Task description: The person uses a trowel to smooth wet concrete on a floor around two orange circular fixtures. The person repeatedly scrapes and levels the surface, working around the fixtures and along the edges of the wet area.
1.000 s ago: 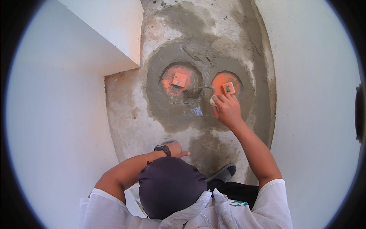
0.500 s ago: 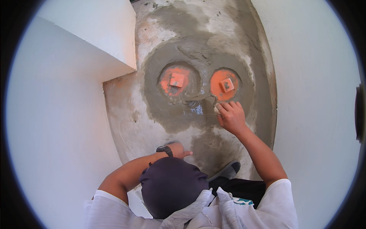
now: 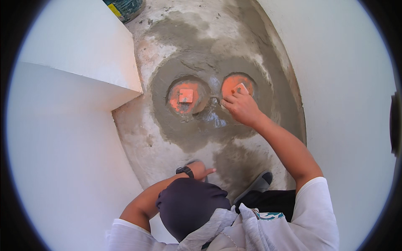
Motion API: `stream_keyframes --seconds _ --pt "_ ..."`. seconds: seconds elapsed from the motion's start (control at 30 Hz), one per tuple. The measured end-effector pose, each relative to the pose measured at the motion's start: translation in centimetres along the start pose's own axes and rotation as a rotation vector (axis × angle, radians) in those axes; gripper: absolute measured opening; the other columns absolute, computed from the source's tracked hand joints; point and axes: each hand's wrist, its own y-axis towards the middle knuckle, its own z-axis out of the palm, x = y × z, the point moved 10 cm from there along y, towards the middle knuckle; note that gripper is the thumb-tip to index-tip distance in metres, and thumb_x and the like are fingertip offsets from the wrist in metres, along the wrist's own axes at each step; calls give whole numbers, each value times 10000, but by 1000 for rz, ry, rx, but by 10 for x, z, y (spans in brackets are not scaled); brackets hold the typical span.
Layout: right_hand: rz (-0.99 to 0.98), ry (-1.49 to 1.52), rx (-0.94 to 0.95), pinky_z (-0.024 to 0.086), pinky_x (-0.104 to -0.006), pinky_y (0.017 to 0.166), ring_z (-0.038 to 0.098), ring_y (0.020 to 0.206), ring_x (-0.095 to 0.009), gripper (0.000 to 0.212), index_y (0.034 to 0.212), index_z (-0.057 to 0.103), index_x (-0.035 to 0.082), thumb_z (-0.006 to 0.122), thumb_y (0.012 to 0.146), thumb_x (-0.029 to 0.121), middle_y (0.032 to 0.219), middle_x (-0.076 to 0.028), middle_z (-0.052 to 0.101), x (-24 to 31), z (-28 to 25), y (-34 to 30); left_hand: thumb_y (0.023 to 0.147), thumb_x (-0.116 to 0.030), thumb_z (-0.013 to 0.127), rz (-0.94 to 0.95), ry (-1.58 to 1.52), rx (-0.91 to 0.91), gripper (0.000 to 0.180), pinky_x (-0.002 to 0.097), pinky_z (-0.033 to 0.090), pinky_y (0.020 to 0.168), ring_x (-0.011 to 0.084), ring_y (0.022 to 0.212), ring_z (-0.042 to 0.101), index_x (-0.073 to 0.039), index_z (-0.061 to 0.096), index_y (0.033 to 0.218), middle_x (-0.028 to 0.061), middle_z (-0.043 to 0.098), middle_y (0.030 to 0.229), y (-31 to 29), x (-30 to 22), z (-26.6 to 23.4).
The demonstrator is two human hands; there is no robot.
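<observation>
My right hand [image 3: 240, 108] is closed in a pinch over wet grey mortar [image 3: 184, 136]. What its fingers hold is mostly hidden beneath them. It works between two round orange covers set in recesses. The right cover [image 3: 229, 83] has a square raised knob [image 3: 240, 88] just beyond my knuckles. On the left cover [image 3: 176, 98], smeared with mortar, stands another square knob [image 3: 186, 96]. My left hand [image 3: 198, 170], with a black watch at its wrist, hangs low near my body. One digit points out to the right and the other fingers are partly hidden; I see nothing in it.
White walls rise on the right [image 3: 343, 125] and left, with a boxy white ledge [image 3: 100, 75] jutting in. A dark container [image 3: 130, 9] with a yellow patch stands at the far upper left. My slippered foot [image 3: 263, 182] is on the stained floor close by.
My right hand has moved left and farther up, from below the right cover to the gap between the covers. The mortar there looks smoother. The view has shifted, bringing the dark container into sight.
</observation>
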Motion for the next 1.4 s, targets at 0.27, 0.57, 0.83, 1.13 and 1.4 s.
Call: stream_keyframes --seconds 0.27,0.57,0.83,1.13,1.4 --pt "-26 -17 100 440 -349 911 648 943 -164 219 1008 768 141 731 798 97 1032 38 705 -29 6 -1 1023 -679 473 -33 -62 29 777 330 563 583 206 520 685 -54 759 662 78 712 597 -6 0 -1" --pt "154 -45 156 463 -378 922 658 985 -188 283 1053 747 141 752 772 114 1012 23 705 -55 -22 -17 1035 -683 431 -171 -86 99 815 341 568 765 223 604 717 -46 778 665 80 729 629 -17 -1 0" --pt "789 689 375 531 -543 799 693 898 -462 419 1071 686 -2 683 927 392 932 -268 712 9 2 -73 1038 -674 435 -101 -39 79 807 351 568 773 228 611 718 -43 784 677 84 728 632 -18 -6 -4" --pt "976 866 356 529 -549 816 688 890 -497 407 944 719 -36 697 916 369 886 -298 712 61 37 -82 1022 -669 494 -107 -112 64 779 329 554 537 214 493 673 -23 741 663 99 701 591 -14 -1 0" --pt "915 815 393 537 -539 795 693 876 -484 401 907 733 -33 710 906 367 864 -286 714 55 40 -78 1025 -671 484 -86 -81 55 774 329 559 553 208 499 677 -38 750 668 91 709 598 -12 -2 0"
